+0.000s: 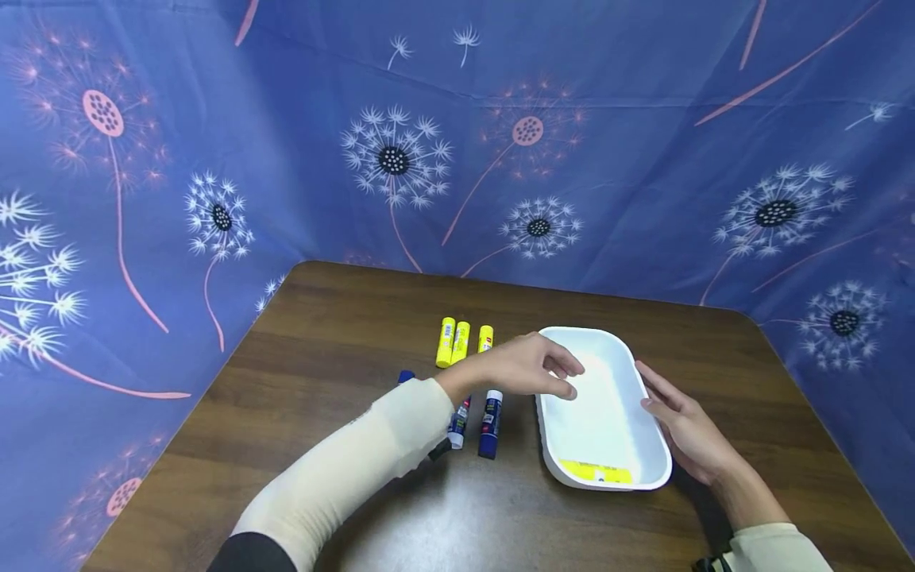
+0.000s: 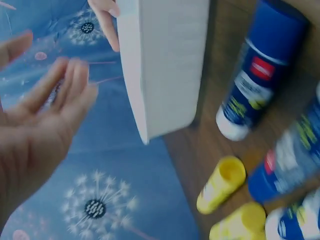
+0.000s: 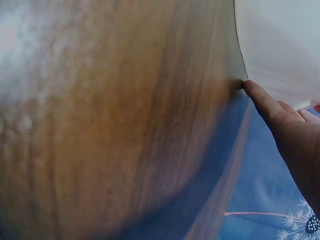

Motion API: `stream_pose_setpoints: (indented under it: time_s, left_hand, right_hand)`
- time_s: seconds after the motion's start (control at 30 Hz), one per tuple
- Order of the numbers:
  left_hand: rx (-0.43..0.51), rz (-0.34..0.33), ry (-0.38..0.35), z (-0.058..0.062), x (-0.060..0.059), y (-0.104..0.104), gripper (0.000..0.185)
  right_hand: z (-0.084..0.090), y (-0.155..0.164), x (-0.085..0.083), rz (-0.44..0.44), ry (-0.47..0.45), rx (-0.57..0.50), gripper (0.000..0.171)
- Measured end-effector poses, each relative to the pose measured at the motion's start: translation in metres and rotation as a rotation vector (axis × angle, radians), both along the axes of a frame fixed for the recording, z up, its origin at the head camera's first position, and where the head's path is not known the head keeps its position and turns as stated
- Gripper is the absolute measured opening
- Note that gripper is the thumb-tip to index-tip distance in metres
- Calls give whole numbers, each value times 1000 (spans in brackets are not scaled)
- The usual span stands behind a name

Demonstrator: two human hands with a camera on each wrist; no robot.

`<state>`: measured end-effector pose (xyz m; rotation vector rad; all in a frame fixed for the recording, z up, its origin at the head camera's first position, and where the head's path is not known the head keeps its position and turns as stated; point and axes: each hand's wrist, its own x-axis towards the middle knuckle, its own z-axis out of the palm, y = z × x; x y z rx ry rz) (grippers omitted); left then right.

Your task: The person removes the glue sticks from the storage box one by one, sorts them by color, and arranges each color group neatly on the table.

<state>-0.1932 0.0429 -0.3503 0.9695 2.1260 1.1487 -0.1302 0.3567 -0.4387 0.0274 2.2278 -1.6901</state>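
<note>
My left hand (image 1: 532, 365) hovers over the left side of a white plastic tray (image 1: 596, 421), its fingers loosely bent with nothing between them. In the left wrist view that hand (image 2: 45, 130) is likewise bare, apart from the tray's outer wall (image 2: 172, 70). My right hand (image 1: 689, 433) holds the tray by its right rim, thumb at the edge and fingers along the outside; the right wrist view shows its thumb (image 3: 262, 100) touching the edge. A yellow glue stick (image 1: 596, 471) lies at the tray's near end.
Left of the tray lie yellow glue sticks (image 1: 445, 342) in a far row and blue glue sticks (image 1: 490, 425) in a nearer one, partly hidden by my left forearm. The brown wooden table (image 1: 364, 318) meets a blue dandelion-print cloth (image 1: 300, 119) behind it.
</note>
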Motion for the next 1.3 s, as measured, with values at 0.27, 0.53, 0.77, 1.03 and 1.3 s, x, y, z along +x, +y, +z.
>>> stream_pose_setpoints:
  time_s: [0.27,0.53,0.77,1.03,1.3]
  left_hand:
    - [-13,-320,-292,-6,-17,33,45]
    - [-127,-418,-350,-21,-21,53,45]
    - [-270,-457,-435,-30,-22,79,43]
    - [-343,-427,-411,-43,-19,94,38]
    - [-489,-401,-369,-48,-18,100,36]
  right_hand:
    - [1,-1,2,-2,20,-26,65]
    - [4,0,4,-1,44,-30,65]
    - [2,-1,4,-5,36,-11,65]
    - [3,-4,4,-14,40,-10,64]
    - [4,-4,4,-19,34,-8,64]
